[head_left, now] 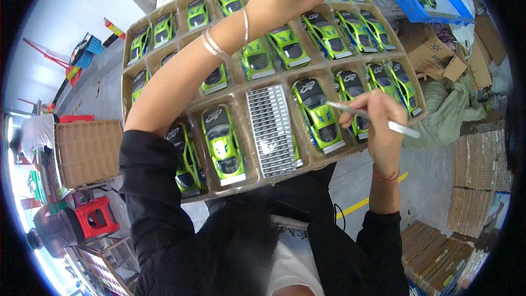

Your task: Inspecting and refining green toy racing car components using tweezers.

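A thin silver metal tool (pixel 372 118) lies slanted through the right hand's pinched fingers (pixel 378 104), its tip pointing left just over a glossy green toy car body (pixel 318 115). That body sits in a tray compartment, left of those fingers.

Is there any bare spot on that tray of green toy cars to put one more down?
Hardly: nearly every pocket of the brown cardboard tray holds a green toy car body, and one holds a silver sticker sheet. Bare room is off it: the grey floor between the tray's right edge and the stacked cardboard.
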Demonstrator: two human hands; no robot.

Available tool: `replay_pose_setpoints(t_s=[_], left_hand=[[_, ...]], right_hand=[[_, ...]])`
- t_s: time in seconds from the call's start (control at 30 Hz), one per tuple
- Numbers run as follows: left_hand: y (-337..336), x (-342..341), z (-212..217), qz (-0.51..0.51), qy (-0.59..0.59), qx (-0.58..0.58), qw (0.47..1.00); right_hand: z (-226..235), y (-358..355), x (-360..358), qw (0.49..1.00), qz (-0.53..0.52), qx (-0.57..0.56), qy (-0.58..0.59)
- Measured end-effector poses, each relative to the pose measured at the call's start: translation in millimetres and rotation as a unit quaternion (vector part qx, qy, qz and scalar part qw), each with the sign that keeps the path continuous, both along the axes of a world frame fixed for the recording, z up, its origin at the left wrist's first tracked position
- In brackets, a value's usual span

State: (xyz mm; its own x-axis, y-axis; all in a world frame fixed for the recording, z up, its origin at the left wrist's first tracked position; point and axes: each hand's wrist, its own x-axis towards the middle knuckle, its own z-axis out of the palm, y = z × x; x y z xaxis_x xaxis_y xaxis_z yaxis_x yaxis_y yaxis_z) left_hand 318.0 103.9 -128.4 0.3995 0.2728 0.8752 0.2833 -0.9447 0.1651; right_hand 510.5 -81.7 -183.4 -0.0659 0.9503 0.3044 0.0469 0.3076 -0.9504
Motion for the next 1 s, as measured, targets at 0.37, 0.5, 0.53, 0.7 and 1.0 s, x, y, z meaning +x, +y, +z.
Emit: replay_pose_setpoints(t_s=[0.37, 0.5, 0.53, 0.7, 1.0], left_hand=[[124.5, 81.3, -63.8, 0.199, 0.161, -0.052, 0.965], [156.9, 108.8, -58.5, 0.113, 0.286, -0.051, 0.950], [162.2, 115.6, -53.4, 0.079, 0.320, -0.060, 0.942], [168.2, 138.2, -41.7, 0.050, 0.440, -0.128, 0.887], [185.9, 163.4, -63.6, 0.047, 0.400, -0.099, 0.910]], right_hand=[[-13.1, 25.4, 59.8, 0.993, 0.035, -0.061, 0.090], [-14.7, 29.2, 63.5, 0.992, 0.035, -0.060, 0.101], [-16.2, 30.2, 65.1, 0.993, 0.037, -0.055, 0.097], [-19.7, 31.3, 72.2, 0.994, 0.032, -0.054, 0.087], [-28.5, 29.0, 81.2, 0.993, 0.031, -0.066, 0.091]])
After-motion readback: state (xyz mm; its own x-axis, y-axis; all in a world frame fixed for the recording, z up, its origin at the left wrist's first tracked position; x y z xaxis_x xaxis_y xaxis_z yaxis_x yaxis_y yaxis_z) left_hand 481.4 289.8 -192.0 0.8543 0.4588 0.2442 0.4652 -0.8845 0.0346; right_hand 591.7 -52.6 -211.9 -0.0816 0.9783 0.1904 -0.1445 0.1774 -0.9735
